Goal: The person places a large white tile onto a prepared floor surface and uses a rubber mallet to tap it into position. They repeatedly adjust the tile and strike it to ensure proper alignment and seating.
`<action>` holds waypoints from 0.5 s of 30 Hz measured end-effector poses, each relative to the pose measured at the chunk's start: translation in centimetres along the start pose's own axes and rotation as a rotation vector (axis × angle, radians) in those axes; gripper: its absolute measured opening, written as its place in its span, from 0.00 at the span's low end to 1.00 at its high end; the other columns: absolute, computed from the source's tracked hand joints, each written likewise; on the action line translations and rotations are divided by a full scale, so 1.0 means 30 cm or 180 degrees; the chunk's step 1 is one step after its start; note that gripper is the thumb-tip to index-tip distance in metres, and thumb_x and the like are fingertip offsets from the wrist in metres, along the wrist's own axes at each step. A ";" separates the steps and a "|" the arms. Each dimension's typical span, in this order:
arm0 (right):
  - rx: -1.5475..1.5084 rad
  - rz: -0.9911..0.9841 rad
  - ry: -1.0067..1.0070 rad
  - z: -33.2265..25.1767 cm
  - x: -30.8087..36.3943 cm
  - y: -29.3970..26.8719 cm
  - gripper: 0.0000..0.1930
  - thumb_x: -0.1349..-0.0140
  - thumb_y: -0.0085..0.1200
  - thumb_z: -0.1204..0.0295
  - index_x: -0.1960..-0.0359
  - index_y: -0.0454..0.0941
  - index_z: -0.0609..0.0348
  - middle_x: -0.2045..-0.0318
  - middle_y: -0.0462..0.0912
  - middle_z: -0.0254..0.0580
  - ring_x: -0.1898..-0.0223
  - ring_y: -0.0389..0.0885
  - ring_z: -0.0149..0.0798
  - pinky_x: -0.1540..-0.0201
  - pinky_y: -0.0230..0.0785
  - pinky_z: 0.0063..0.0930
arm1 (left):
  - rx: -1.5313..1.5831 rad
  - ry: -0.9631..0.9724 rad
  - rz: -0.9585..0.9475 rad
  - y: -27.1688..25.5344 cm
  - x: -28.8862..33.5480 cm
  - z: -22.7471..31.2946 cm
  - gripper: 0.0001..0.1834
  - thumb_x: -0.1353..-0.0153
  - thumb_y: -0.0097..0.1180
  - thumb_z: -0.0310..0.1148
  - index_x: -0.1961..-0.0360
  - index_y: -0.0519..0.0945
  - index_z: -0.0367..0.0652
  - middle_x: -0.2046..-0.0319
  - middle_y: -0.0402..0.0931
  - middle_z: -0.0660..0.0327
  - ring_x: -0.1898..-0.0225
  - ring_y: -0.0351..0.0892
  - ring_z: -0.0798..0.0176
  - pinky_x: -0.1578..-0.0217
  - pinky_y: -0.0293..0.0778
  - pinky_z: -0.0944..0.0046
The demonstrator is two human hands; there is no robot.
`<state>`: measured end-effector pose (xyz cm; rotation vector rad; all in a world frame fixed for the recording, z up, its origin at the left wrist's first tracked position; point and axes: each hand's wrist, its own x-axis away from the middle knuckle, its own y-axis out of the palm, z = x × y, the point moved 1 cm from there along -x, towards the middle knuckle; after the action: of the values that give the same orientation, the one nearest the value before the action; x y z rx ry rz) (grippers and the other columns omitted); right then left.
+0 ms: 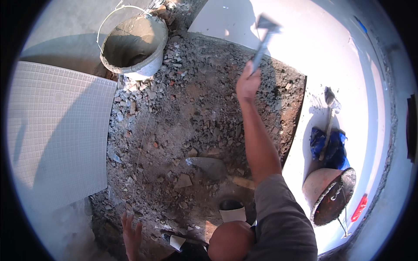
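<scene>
Beyond the rubble bed, my right hand (249, 85) grips the metal handle of a hammer (263, 45), with my arm stretched far forward. The hammer's dark head is smeared by motion, over the edge of the pale tiles (222, 21). At the lower left, my left hand (132, 235) is raised with its fingers apart and holds nothing. A thin string (140, 158) runs away from near that hand across the rubble bed (191, 108). My bent knee (230, 241) shows at the bottom.
A mortar-stained bucket (154, 52) stands at the far left beside small-tiled flooring (61, 126). On the right lie a tipped bucket (320, 185), crumpled blue plastic (336, 150), a long-handled tool (327, 132) and a red object (359, 208). Stone shards (183, 181) litter the bed.
</scene>
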<state>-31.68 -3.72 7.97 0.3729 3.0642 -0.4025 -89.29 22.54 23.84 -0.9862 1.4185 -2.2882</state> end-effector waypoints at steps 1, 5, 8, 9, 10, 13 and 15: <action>0.0786 -0.0455 0.0106 0.010 0.002 0.012 0.28 0.29 0.37 0.49 0.60 0.73 0.67 0.77 0.80 0.47 0.76 0.81 0.46 0.73 0.73 0.38 | 0.0004 0.0026 0.0001 0.003 -0.002 0.002 0.23 0.37 0.57 0.37 0.45 0.70 0.34 0.36 0.60 0.41 0.36 0.61 0.38 0.39 0.61 0.48; 0.2070 -0.1517 0.0150 0.041 -0.025 0.008 0.27 0.29 0.39 0.50 0.61 0.73 0.67 0.74 0.81 0.51 0.73 0.81 0.52 0.70 0.71 0.42 | -0.0129 0.0117 0.0076 0.018 -0.049 0.013 0.25 0.36 0.56 0.42 0.43 0.70 0.38 0.36 0.60 0.41 0.35 0.61 0.37 0.40 0.63 0.47; 0.0878 -0.0664 0.0091 0.018 -0.042 -0.001 0.29 0.30 0.38 0.47 0.60 0.74 0.67 0.71 0.82 0.56 0.69 0.82 0.56 0.67 0.72 0.47 | -0.0242 0.0053 -0.0093 0.024 -0.061 0.021 0.25 0.36 0.56 0.42 0.43 0.71 0.38 0.36 0.60 0.41 0.35 0.61 0.38 0.40 0.63 0.46; 0.0254 -0.0287 -0.0073 0.003 -0.041 -0.005 0.30 0.30 0.37 0.46 0.60 0.74 0.67 0.69 0.82 0.58 0.68 0.82 0.57 0.66 0.72 0.48 | -0.0207 0.0010 -0.0117 0.022 -0.060 0.021 0.25 0.36 0.56 0.42 0.44 0.71 0.38 0.36 0.60 0.41 0.35 0.61 0.38 0.40 0.63 0.46; -0.0219 -0.0126 -0.0227 -0.013 -0.034 0.004 0.31 0.30 0.37 0.45 0.57 0.74 0.67 0.67 0.82 0.59 0.68 0.81 0.57 0.67 0.71 0.50 | -0.0156 -0.0116 -0.0155 0.025 -0.057 0.022 0.25 0.36 0.56 0.42 0.44 0.71 0.38 0.36 0.60 0.41 0.35 0.61 0.38 0.40 0.63 0.46; 0.1299 -0.1324 0.1035 -0.029 -0.012 0.042 0.30 0.31 0.38 0.46 0.57 0.75 0.67 0.67 0.82 0.59 0.67 0.81 0.57 0.66 0.71 0.50 | -0.0192 -0.0119 -0.0113 0.023 -0.051 0.024 0.25 0.36 0.57 0.42 0.44 0.71 0.37 0.36 0.61 0.41 0.35 0.61 0.38 0.40 0.63 0.47; 0.1560 -0.1910 0.1211 -0.033 -0.014 0.054 0.32 0.31 0.38 0.45 0.57 0.76 0.68 0.63 0.82 0.62 0.61 0.81 0.60 0.60 0.71 0.54 | -0.0173 0.0042 0.0022 0.023 -0.054 0.028 0.25 0.36 0.57 0.42 0.44 0.71 0.37 0.36 0.61 0.41 0.36 0.62 0.38 0.40 0.64 0.47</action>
<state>-30.88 -2.03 8.54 -0.5585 3.3496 -1.2396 -87.61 22.52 22.83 -0.9819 1.4943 -2.2666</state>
